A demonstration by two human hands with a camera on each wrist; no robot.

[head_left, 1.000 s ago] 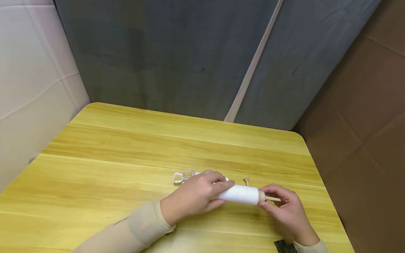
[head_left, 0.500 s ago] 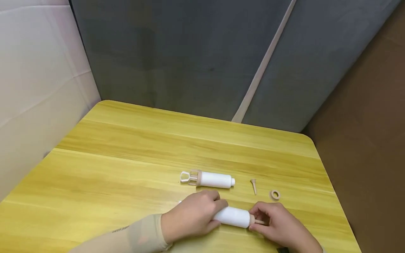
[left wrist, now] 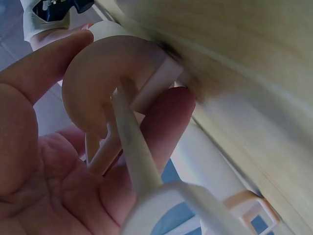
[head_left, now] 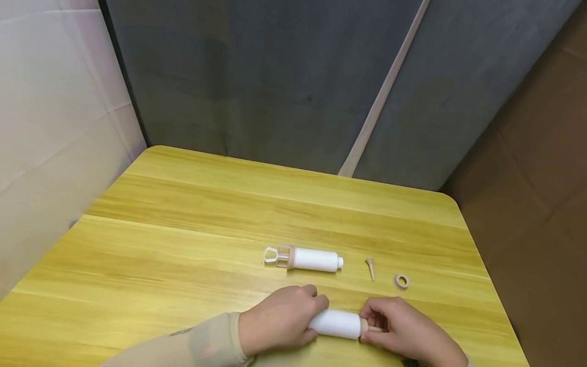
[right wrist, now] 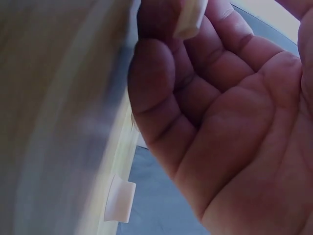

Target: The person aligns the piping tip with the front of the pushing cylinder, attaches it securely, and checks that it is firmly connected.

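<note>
Low over the near part of the table, a white syringe-like barrel lies sideways between both hands. My left hand grips its left end; in the left wrist view the fingers curl round a beige flange, with a white plunger rod extending from it. With thumb and fingers, my right hand pinches the beige collar at the other end. A thin beige nozzle sticks out towards the right palm; its tip also shows in the right wrist view.
A second white syringe-like tube with a beige flange and white loop handle lies behind the hands. To its right are a loose beige nozzle and a beige ring. Grey, white and brown panels surround the wooden table.
Both hands have brought the held barrel nearer the table's front, uncovering the second tube and beige ring. In the last half second the hands have barely moved.
</note>
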